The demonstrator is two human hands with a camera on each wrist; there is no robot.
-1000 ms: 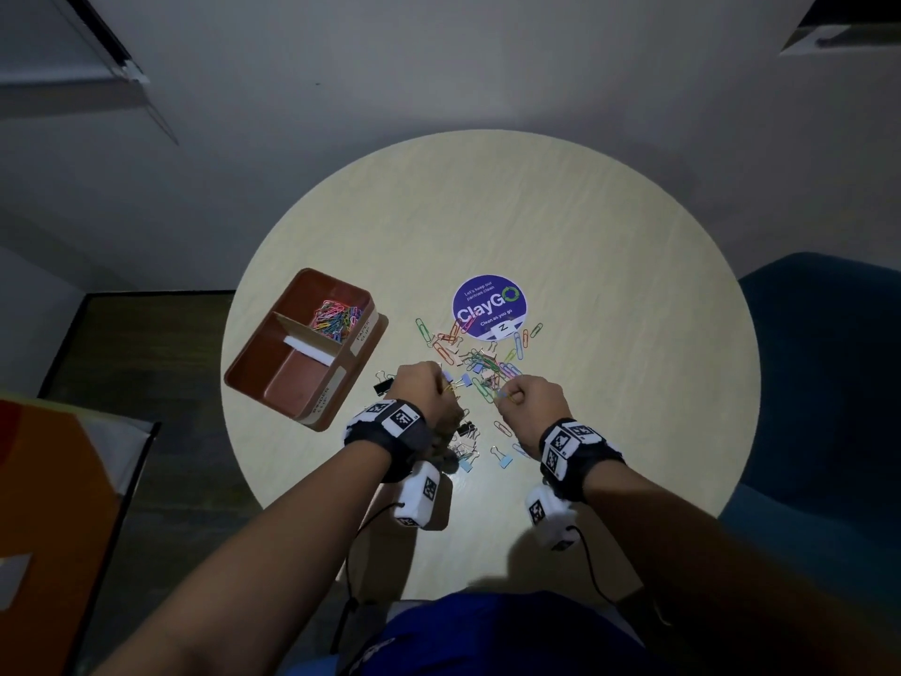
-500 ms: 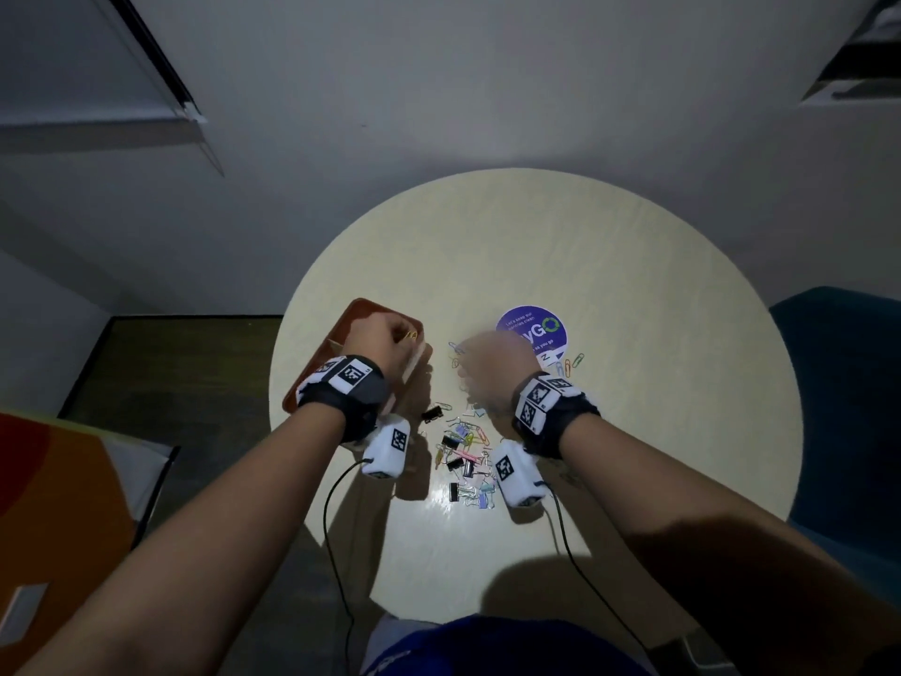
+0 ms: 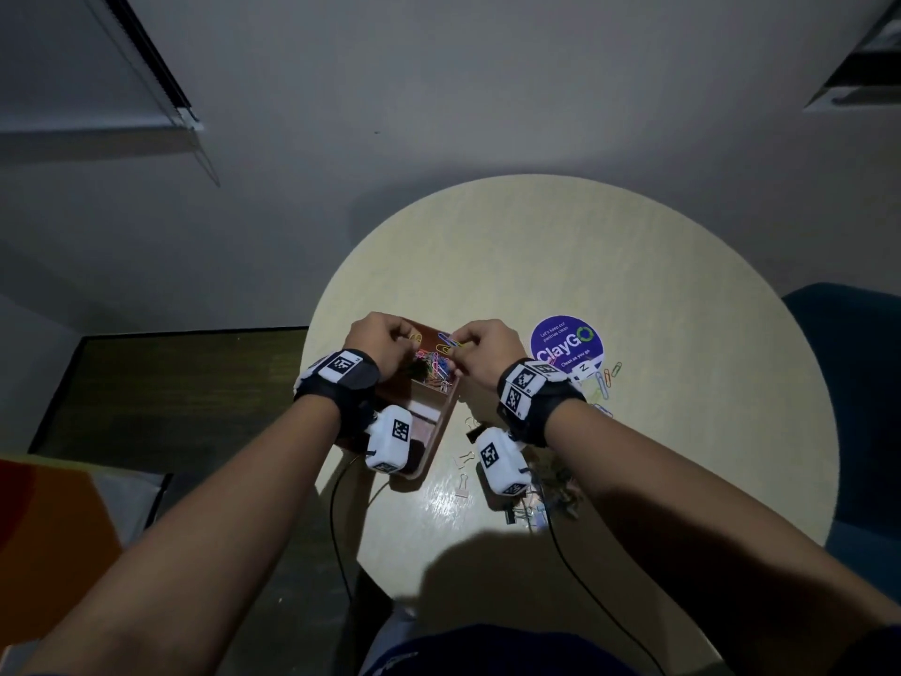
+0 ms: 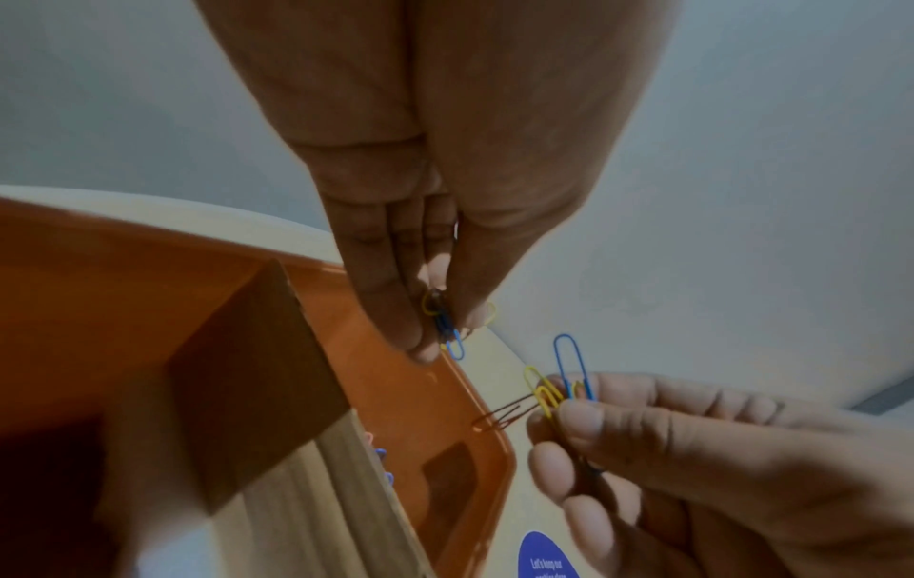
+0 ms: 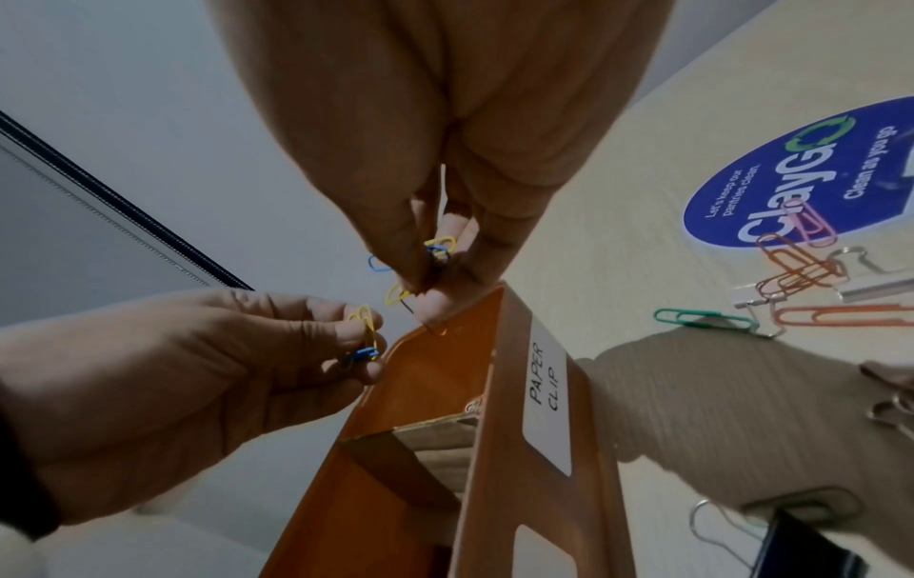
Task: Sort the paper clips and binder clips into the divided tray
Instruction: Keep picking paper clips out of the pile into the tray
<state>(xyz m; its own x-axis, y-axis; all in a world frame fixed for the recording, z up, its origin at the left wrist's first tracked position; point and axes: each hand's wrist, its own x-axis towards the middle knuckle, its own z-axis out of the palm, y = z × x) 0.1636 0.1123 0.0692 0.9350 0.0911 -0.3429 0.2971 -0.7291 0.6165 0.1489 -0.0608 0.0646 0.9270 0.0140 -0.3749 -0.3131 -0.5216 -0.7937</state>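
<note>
The brown divided tray [image 3: 435, 445] lies at the table's left, and its far compartment holds a heap of coloured paper clips [image 3: 435, 370]. Both hands hover over that compartment. My left hand [image 3: 395, 344] pinches a small bunch of blue and yellow paper clips [image 4: 447, 332] between thumb and fingers. My right hand [image 3: 463, 351] pinches several yellow, blue and brown paper clips [image 4: 549, 391]. In the right wrist view the tray wall carries a label reading PAPER CLIP [image 5: 544, 375]. The near compartment is mostly hidden by my left wrist.
Loose paper clips [image 3: 604, 383] lie beside a round purple sticker [image 3: 565, 348]. Binder clips [image 3: 529, 509] are scattered near the table's front, under my right wrist. A cardboard divider [image 4: 257, 371] splits the tray. A blue chair [image 3: 858, 383] stands at the right.
Both hands have left the pile of clips at the table's middle and moved left and forward over the tray's far compartment, each carrying paper clips.
</note>
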